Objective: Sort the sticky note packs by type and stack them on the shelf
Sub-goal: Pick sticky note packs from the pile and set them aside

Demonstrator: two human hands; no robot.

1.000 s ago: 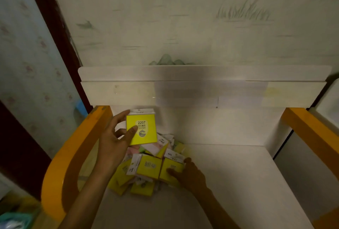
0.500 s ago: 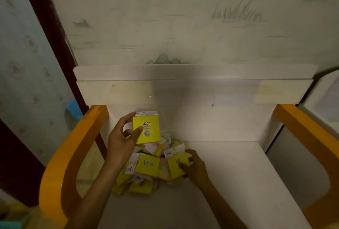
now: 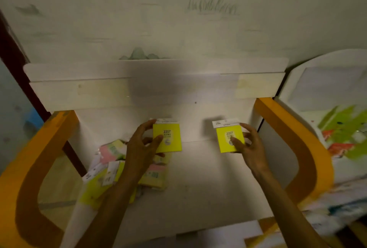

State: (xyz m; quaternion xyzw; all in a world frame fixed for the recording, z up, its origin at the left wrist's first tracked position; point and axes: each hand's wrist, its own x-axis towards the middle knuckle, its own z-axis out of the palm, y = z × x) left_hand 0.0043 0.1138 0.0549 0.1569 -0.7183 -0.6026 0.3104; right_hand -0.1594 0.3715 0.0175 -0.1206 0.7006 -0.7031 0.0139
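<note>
My left hand (image 3: 141, 148) holds up a yellow sticky note pack (image 3: 170, 138) marked 2207, thumb on its front and fingers behind. My right hand (image 3: 248, 148) pinches a second yellow pack (image 3: 224, 138) of the same kind, with a white header strip, lifted above the white shelf surface (image 3: 198, 178). A loose pile of packs (image 3: 111, 170), yellow and pink, lies on the shelf at the left, partly hidden by my left forearm.
A white upper ledge (image 3: 155, 80) runs across above the shelf, against a painted wall. Orange curved side frames stand at the left (image 3: 25, 168) and right (image 3: 294, 140). A white board with colourful pictures (image 3: 343, 128) is at the far right.
My right hand has lifted a yellow pack out of the pile and carried it to the right. The left hand still holds its pack. The view has shifted right.
</note>
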